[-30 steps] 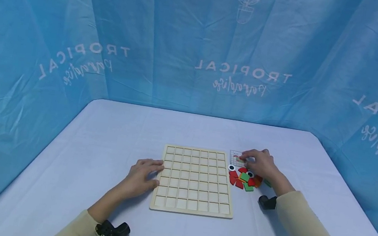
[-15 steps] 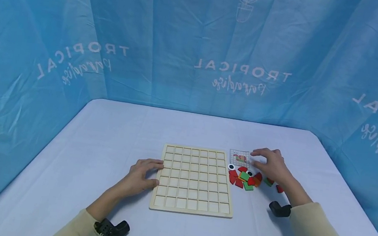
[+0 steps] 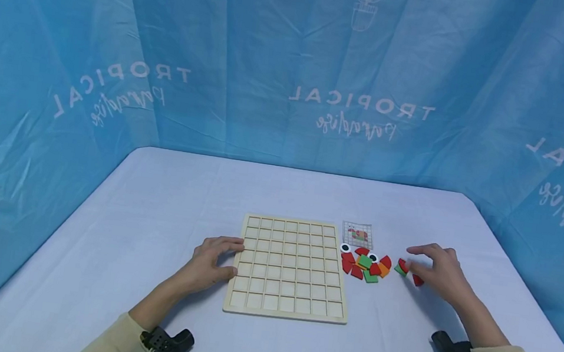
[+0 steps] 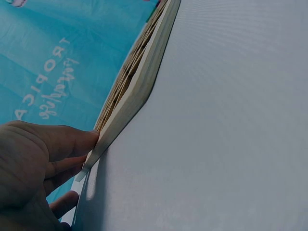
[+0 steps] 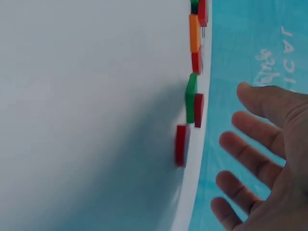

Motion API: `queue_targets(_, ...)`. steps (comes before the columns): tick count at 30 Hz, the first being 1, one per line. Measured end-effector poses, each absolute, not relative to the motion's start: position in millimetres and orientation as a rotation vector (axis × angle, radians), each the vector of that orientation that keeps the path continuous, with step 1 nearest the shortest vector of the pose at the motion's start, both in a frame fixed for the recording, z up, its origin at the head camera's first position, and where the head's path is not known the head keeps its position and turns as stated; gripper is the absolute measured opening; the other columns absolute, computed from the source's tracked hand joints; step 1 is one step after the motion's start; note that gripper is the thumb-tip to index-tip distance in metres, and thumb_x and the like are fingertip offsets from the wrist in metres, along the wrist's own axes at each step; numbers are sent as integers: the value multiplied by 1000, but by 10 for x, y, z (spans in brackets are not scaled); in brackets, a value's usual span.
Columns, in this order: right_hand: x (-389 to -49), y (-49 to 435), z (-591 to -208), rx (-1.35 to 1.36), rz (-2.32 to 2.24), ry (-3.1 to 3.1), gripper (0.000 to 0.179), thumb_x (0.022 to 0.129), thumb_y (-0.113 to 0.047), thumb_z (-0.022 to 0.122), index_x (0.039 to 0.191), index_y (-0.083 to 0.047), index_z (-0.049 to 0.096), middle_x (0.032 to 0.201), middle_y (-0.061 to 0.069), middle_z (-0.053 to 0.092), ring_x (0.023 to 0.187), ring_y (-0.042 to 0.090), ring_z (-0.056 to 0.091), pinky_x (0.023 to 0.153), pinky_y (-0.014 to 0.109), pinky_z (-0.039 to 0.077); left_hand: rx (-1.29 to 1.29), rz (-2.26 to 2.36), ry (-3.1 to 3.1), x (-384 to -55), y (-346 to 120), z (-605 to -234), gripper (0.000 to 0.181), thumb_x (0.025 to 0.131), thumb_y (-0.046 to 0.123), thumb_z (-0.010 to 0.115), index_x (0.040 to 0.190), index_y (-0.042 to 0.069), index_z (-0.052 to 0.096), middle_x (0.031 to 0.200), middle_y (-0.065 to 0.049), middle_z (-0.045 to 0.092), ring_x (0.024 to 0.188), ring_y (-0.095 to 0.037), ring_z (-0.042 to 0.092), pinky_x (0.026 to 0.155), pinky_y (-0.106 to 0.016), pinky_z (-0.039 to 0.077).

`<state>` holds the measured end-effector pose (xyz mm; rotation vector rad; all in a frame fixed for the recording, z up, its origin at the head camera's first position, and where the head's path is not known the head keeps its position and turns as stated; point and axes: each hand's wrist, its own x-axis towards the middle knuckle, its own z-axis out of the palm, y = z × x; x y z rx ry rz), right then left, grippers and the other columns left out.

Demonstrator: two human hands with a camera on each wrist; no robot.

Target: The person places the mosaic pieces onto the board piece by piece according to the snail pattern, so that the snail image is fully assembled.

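A square wooden grid board (image 3: 291, 269) lies flat, its cells bare. My left hand (image 3: 208, 264) rests against its left side, fingertips on the rim and thumb lower down the same edge. The left wrist view shows that hand (image 4: 45, 168) touching the board's pale side (image 4: 130, 103). My right hand (image 3: 442, 274) hovers with fingers spread and nothing held, above a green piece (image 3: 400, 269) and a red piece (image 3: 417, 280). In the right wrist view its fingers (image 5: 252, 159) are apart from the red piece (image 5: 180, 146) and green piece (image 5: 191, 98) on the table.
Several coloured pieces, including a green square (image 3: 371, 277) and a white-and-black eye disc (image 3: 345, 248), cluster right of the board. Behind them lies a printed pattern card (image 3: 357, 235). Blue curtain (image 3: 296, 65) surrounds the white table (image 3: 195, 188).
From over the pattern card, my right hand has moved right and toward me, uncovering the card and the outlying pieces. My left hand has stayed at the board's edge.
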<state>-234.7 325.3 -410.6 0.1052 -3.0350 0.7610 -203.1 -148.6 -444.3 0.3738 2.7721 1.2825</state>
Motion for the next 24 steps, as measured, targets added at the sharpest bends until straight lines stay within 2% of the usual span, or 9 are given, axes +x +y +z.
queue_targets(5,-2174,3345,-4144,0,690,-3060,51,81,-36,69,119,-2,62,124,28,51,111,45,35,72,50,47,369,1286,2769,-2032,-1489,-4445,48,80,9,69,126,10,58,143,-2,47,138,-30,26,112,-55,11)
queue_targets(10,-2045,3403,-4172,-43,623,-3091,59,77,-42,72,117,0,63,117,29,55,105,45,38,67,46,47,363,1290,2766,-2026,-1485,-4440,48,80,10,69,127,10,58,143,-3,47,139,-30,24,112,-55,11)
queue_targets(24,-1974,3401,-4303,30,572,-3030,55,73,-35,76,114,-1,65,108,28,55,101,43,43,67,46,46,370,1288,2775,-2010,-1477,-4435,48,80,10,68,127,9,58,143,-4,47,139,-31,25,112,-56,11)
